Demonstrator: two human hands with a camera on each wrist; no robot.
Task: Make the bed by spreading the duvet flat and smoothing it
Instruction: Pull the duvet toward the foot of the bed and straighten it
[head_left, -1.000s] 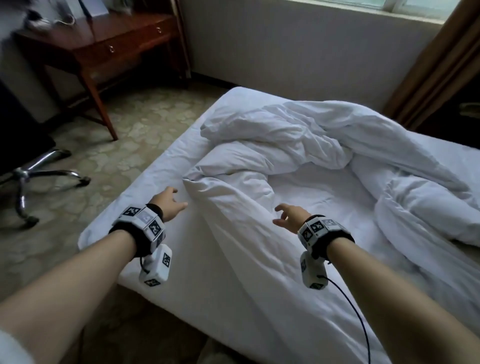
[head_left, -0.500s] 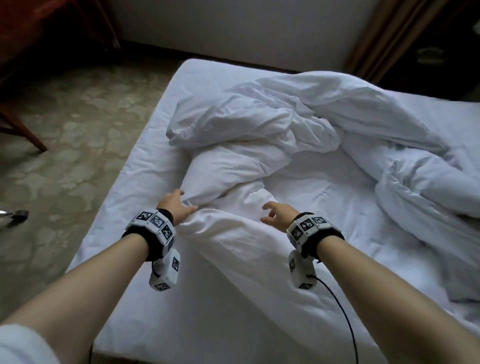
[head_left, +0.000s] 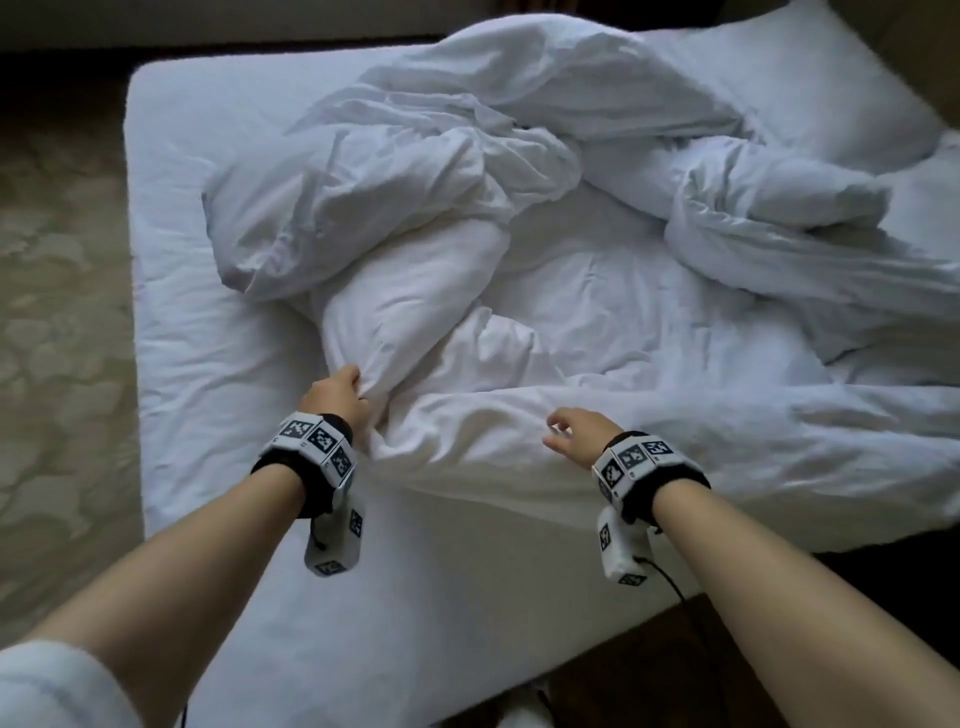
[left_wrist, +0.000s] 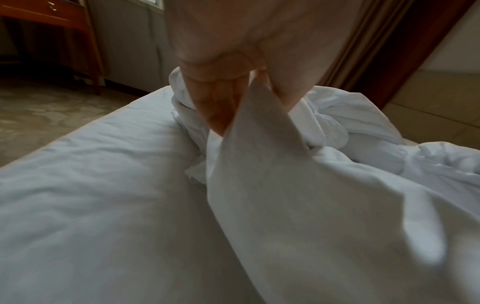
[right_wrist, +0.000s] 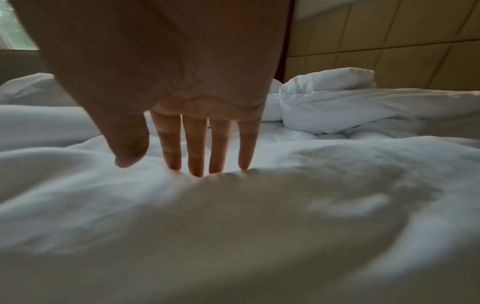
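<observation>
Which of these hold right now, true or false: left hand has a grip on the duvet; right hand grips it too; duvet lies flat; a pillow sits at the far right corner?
1. The left hand pinches a fold of the duvet. True.
2. The right hand grips the duvet too. False: its fingers are straight, tips at the fabric.
3. The duvet lies flat. False: it is bunched in folds mid-bed.
4. A pillow sits at the far right corner. True.
</observation>
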